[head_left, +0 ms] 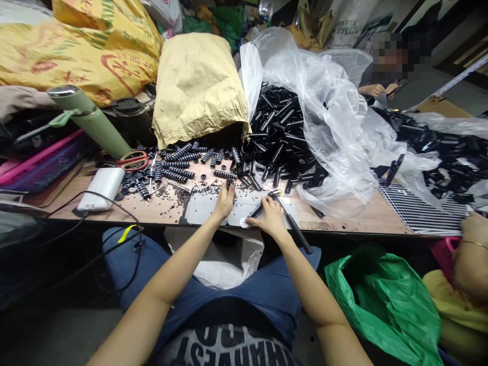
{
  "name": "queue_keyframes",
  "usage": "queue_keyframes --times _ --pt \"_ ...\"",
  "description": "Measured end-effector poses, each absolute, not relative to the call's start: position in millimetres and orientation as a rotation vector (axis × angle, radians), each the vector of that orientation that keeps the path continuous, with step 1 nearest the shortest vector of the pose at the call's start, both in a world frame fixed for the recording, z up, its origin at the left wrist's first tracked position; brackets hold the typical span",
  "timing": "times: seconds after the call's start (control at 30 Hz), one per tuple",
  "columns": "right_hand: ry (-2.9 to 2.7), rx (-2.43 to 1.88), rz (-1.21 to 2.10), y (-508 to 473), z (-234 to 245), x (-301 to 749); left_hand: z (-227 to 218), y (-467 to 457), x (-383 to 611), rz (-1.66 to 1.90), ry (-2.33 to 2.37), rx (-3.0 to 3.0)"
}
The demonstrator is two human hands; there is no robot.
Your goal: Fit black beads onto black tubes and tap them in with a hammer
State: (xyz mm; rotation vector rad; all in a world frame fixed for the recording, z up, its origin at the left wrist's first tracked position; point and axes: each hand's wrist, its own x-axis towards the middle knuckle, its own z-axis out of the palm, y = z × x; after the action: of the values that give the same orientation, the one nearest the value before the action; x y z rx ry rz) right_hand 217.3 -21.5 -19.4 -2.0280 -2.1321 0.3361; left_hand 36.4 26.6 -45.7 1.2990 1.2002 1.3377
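My left hand (224, 202) is closed in a pinch over the worktop, with a small dark part (229, 182) at its fingertips. Too little of that part shows to name it. My right hand (271, 217) curls over a black tube (255, 210), which lies between its thumb and fingers above a pale grey plate (240, 201). Beside the right hand lies a hammer (296, 230), its black handle sticking out past the table's front edge. Tiny dark rings (173, 195) are scattered left of the plate. Behind the hands lie ribbed black-and-white cylinders (179, 174).
A yellow sack (198, 86) and a heap of black tubes (280, 122) in clear plastic (335, 112) fill the back. At left are scissors (133, 160), a white power bank (102, 189) and a green flask (89, 122). A green bag (381, 300) and a co-worker's arm (475, 254) are at right.
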Motion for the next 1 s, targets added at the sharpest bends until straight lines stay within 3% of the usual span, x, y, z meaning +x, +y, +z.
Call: queue_keyframes --times 0.3,0.53,1.0 --pt "-2.099 -2.016 0.407 -21 -20 218 -11 24 40 1.320 0.905 0.646" --pt "-2.070 -1.949 0.433 -23 -25 223 -3 17 40 1.267 0.860 0.683" --pt "-2.072 -1.157 0.660 -31 2 207 -4 -5 45 1.044 0.969 0.834"
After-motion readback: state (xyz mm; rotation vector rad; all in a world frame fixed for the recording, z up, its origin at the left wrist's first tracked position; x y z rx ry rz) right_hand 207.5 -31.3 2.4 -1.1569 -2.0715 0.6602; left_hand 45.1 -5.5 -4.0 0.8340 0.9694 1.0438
